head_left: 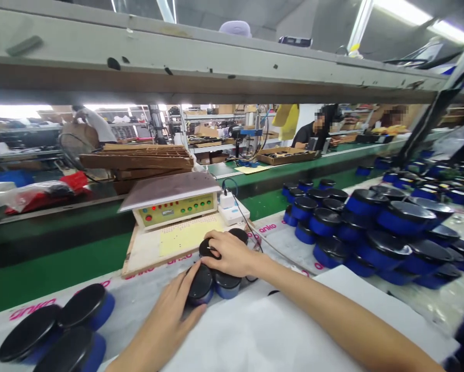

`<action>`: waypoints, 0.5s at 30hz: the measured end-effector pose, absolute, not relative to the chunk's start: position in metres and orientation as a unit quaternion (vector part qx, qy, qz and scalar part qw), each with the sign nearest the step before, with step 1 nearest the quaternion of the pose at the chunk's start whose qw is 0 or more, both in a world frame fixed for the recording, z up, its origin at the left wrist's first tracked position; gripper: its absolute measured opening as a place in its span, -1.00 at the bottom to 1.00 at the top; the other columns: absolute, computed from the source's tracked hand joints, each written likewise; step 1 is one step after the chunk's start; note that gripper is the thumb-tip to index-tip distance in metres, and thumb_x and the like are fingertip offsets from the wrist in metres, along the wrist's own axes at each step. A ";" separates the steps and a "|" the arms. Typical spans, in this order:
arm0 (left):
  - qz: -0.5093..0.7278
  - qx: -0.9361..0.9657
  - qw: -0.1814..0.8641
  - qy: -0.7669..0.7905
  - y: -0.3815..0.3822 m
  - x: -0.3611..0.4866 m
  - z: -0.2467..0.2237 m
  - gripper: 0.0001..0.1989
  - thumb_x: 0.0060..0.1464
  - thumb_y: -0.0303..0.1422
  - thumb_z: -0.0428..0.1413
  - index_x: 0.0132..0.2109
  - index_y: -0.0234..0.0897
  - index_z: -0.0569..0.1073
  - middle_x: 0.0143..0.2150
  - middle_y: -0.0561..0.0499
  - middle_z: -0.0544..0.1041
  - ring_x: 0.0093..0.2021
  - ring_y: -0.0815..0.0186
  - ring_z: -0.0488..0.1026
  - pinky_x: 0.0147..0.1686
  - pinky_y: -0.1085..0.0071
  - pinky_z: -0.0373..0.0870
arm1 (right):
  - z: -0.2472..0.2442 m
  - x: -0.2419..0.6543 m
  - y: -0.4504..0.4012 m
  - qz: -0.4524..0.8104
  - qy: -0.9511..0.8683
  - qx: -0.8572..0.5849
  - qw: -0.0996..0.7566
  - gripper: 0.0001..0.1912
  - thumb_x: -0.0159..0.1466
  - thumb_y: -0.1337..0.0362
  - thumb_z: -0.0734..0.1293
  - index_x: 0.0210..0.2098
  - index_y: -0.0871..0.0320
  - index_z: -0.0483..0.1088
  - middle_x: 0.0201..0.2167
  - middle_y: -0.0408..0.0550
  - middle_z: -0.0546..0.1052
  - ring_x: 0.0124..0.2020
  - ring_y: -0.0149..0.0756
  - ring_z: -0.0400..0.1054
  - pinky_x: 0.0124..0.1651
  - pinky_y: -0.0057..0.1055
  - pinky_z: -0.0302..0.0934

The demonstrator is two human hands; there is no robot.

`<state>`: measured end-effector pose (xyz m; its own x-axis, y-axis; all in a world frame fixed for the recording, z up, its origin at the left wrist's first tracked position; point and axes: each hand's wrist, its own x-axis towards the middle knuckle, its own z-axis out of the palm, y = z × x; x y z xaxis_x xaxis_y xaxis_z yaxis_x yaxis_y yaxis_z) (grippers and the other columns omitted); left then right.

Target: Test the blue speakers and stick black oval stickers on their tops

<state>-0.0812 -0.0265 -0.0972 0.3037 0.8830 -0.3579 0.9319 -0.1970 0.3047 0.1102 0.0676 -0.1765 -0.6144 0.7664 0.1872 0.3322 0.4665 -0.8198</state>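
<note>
Several round blue containers with black lids stand grouped in front of me. My left hand (177,297) is wrapped round the left side of the nearest one, a black-lidded container (201,284). Over the group reaches my right hand (227,252), its fingers curled on the lid of a container behind (207,249). Beneath my right wrist is another container (227,284), and one more (238,236) sits at the back right. White paper (270,336) lies in front of the group.
Three like containers (82,305) stand at the left front. Stacked containers (371,237) fill the right side. A control box (177,206) with a power adapter (232,206) sits behind my hands. A shelf beam (216,62) crosses above; people are beyond the green conveyor (262,199).
</note>
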 end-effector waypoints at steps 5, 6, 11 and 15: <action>-0.054 0.784 0.224 0.577 -0.026 -0.084 -0.106 -0.33 0.16 -0.29 0.03 0.32 0.03 -0.11 0.24 -0.07 0.25 0.19 0.07 0.27 0.10 0.05 0.33 | -0.178 0.110 0.068 0.387 -0.812 -0.338 0.278 -0.68 0.24 0.09 0.29 -0.53 0.18 0.28 -0.12 0.02 0.43 -0.20 -0.25 0.37 -0.10 -0.33 0.19; -0.057 0.785 0.221 0.577 -0.026 -0.085 -0.108 -0.33 0.17 -0.28 0.02 0.32 0.03 -0.11 0.24 -0.08 0.25 0.20 0.07 0.27 0.10 0.04 0.33 | -0.179 0.110 0.068 0.387 -0.812 -0.337 0.279 -0.68 0.24 0.09 0.29 -0.52 0.18 0.28 -0.12 0.02 0.43 -0.20 -0.24 0.38 -0.10 -0.32 0.20; -0.071 0.779 0.197 0.591 -0.028 -0.084 -0.094 -0.31 0.17 -0.22 0.01 0.33 0.02 -0.17 0.29 -0.09 0.16 0.24 0.03 0.20 0.11 0.02 0.32 | -0.181 0.111 0.068 0.385 -0.809 -0.333 0.292 -0.68 0.25 0.09 0.27 -0.50 0.19 0.30 -0.14 0.06 0.42 -0.20 -0.20 0.37 -0.10 -0.26 0.21; 0.034 0.784 0.107 0.610 -0.012 -0.051 -0.056 -0.40 0.18 -0.17 -0.04 0.30 0.09 -0.07 0.29 -0.01 0.15 0.24 -0.01 0.19 0.11 -0.06 0.30 | -0.183 0.110 0.067 0.381 -0.811 -0.330 0.298 -0.64 0.23 0.02 0.28 -0.49 0.20 0.32 -0.22 0.00 0.45 -0.26 -0.22 0.39 -0.13 -0.28 0.23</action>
